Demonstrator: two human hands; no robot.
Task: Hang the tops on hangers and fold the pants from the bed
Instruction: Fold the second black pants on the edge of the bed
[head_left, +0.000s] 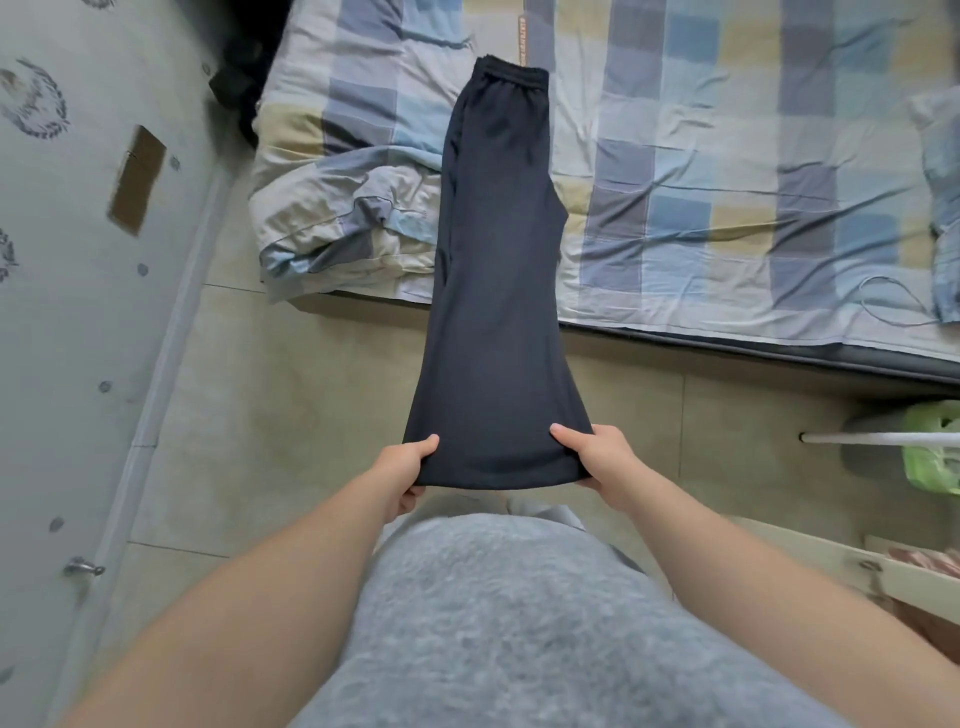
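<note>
A pair of dark navy pants (493, 291) is doubled leg on leg and stretched out lengthwise. Its elastic waistband lies on the bed (727, 171), and the leg hems reach out over the floor toward me. My left hand (402, 465) pinches the left corner of the hem, thumb on top. My right hand (597, 460) grips the right corner the same way. The cloth hangs taut between the bed edge and my hands. No tops or hangers are visible.
A checked sheet covers the bed, with a rumpled quilt (337, 208) at its left corner. A patterned door (78, 312) stands on the left. A green plastic bag (935, 447) and a white rod (878, 438) sit at the right, above an open drawer (904, 571).
</note>
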